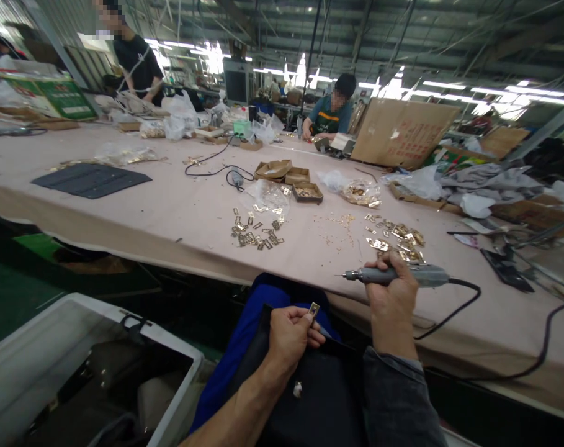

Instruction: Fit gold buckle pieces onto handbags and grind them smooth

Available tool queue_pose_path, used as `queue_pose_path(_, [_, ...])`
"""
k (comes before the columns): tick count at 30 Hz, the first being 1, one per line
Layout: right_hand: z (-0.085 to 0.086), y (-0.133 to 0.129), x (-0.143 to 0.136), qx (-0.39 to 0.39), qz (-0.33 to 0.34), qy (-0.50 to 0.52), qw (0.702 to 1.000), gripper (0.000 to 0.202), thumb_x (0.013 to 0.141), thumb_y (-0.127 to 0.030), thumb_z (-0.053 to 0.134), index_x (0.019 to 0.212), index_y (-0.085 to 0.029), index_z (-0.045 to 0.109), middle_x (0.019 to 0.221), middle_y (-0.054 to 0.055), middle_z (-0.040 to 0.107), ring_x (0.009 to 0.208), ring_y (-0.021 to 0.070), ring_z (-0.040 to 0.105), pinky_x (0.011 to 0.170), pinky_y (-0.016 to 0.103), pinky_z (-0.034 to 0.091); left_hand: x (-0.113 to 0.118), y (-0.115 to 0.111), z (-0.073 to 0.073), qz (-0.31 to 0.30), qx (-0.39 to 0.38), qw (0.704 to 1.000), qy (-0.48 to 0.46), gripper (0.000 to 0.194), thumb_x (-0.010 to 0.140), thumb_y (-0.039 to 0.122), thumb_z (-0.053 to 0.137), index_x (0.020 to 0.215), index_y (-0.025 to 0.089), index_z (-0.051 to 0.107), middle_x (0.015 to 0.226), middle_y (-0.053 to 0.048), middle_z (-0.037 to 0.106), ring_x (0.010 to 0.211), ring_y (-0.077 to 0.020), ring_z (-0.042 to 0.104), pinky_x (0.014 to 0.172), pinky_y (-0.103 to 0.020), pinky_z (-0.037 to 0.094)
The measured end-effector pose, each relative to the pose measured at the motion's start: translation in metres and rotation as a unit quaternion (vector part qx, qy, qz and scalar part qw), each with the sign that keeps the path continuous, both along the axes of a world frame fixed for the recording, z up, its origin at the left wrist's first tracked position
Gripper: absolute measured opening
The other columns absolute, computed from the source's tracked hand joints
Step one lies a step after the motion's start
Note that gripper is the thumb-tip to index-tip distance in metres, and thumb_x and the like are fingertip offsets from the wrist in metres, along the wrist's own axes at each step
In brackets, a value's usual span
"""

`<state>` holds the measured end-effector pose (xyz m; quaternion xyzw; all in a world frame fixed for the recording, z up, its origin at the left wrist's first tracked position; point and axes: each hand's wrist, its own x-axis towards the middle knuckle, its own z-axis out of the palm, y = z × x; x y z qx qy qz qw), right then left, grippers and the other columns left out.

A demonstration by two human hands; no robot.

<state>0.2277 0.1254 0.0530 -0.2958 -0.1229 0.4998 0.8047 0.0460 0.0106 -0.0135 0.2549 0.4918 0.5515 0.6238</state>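
Over my lap, my left hand (291, 335) pinches a small gold metal plate (314, 308) with a slot in it. A dark sheet of material (319, 385) lies across my lap under that hand, with a small pale piece (297, 389) on it. My right hand (393, 298) is wrapped round a grey electric screwdriver (421, 275), its thin bit pointing left above the table edge. Beyond the screwdriver lies a heap of gold metal plates (405, 239). Several slotted metal frames (256, 236) are spread left of it, with tiny gold screws (340, 226) scattered between.
The long table (207, 217) holds small cardboard trays (308, 192), plastic bags and a flat dark piece (92, 180). A white bin (179, 366) with dark items stands at my left. The screwdriver's cable (472, 298) loops at right. A co-worker (332, 112) works across the table.
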Motion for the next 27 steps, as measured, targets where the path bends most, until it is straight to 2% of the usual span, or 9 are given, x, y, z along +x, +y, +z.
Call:
queue_pose_path(5, [0.023,-0.052,-0.036,0.009,0.029,-0.079,0.996,0.031,0.068,-0.01,0.082,0.082,-0.018,0.056,0.078,-0.006,0.055,0.06,0.006,0.051,0.064,0.026,0.054,0.009,0.0,0.002,0.016,-0.013,0.999,0.032,0.033,0.078,0.038,0.08,0.074,0.007,0.068,0.06,-0.012,0.07,0.046,-0.0201,0.069,0.038,-0.021,0.051])
queue_pose_path(9, [0.026,-0.073,-0.056,0.021,0.016,-0.143,0.989,0.029,0.067,-0.012,0.084,0.081,-0.018,0.058,0.072,-0.005,0.055,0.059,0.0082,0.051,0.063,0.028,0.052,0.01,-0.002,0.004,0.023,-0.019,0.999,0.041,0.029,0.08,0.033,0.079,0.075,0.007,0.067,0.062,-0.012,0.07,0.046,-0.0206,0.069,0.038,-0.021,0.051])
queue_pose_path(15, [0.019,-0.075,-0.068,0.038,-0.007,-0.203,0.978,0.022,0.071,-0.015,0.084,0.079,-0.016,0.064,0.07,-0.003,0.059,0.058,0.0102,0.054,0.063,0.031,0.052,0.009,-0.003,0.007,0.016,-0.024,0.998,0.047,0.022,0.083,0.026,0.075,0.077,0.007,0.068,0.062,-0.011,0.071,0.045,-0.0197,0.069,0.037,-0.02,0.051])
queue_pose_path(22, [0.011,-0.073,-0.077,0.059,-0.017,-0.245,0.968,0.017,0.071,-0.015,0.085,0.077,-0.015,0.068,0.069,-0.002,0.062,0.055,0.0113,0.056,0.059,0.032,0.052,0.008,-0.003,0.007,0.014,-0.029,0.998,0.048,0.022,0.083,0.024,0.076,0.072,0.008,0.067,0.059,-0.011,0.07,0.045,-0.0206,0.069,0.038,-0.021,0.052])
queue_pose_path(27, [0.01,-0.076,-0.081,0.076,-0.024,-0.322,0.943,0.015,0.075,-0.017,0.083,0.076,-0.015,0.069,0.065,-0.002,0.062,0.053,0.0123,0.056,0.058,0.032,0.053,0.008,-0.004,0.005,0.0,-0.016,0.998,0.063,0.015,0.084,0.018,0.066,0.073,0.008,0.067,0.06,-0.011,0.07,0.045,-0.0191,0.068,0.038,-0.02,0.052])
